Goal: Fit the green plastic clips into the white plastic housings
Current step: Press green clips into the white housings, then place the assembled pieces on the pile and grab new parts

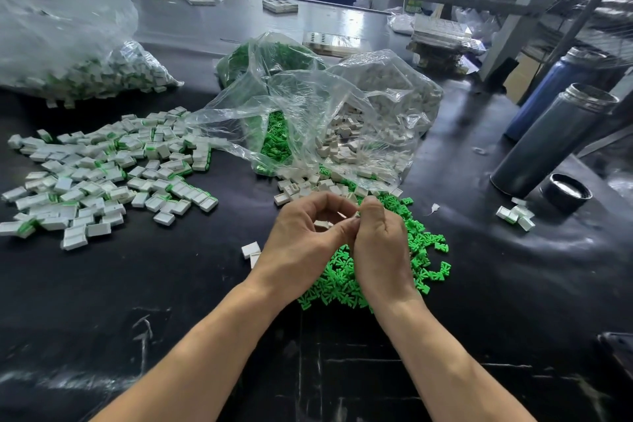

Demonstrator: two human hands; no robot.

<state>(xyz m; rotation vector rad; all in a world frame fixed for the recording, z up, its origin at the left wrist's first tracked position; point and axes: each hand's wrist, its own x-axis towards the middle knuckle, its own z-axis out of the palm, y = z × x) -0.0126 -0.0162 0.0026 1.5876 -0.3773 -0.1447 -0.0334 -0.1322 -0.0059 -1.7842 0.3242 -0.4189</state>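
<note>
My left hand [305, 233] and my right hand [382, 243] meet fingertip to fingertip above a heap of loose green clips [421, 250] on the black table. Between the fingertips they pinch a small white housing [349, 216], mostly hidden by the fingers. A second white housing [322, 224] shows under my left palm. Whether a green clip is in my right fingers cannot be seen. Empty white housings [308, 186] lie just beyond my hands, spilling from a clear bag. A wide spread of housings with green clips fitted [102, 175] covers the table to the left.
Open clear bags of green clips [274, 144] and white housings [376, 103] sit behind my hands. A large full bag [61, 44] lies far left. Two steel flasks [555, 137] and a black lid [565, 192] stand right, beside several stray housings [515, 214].
</note>
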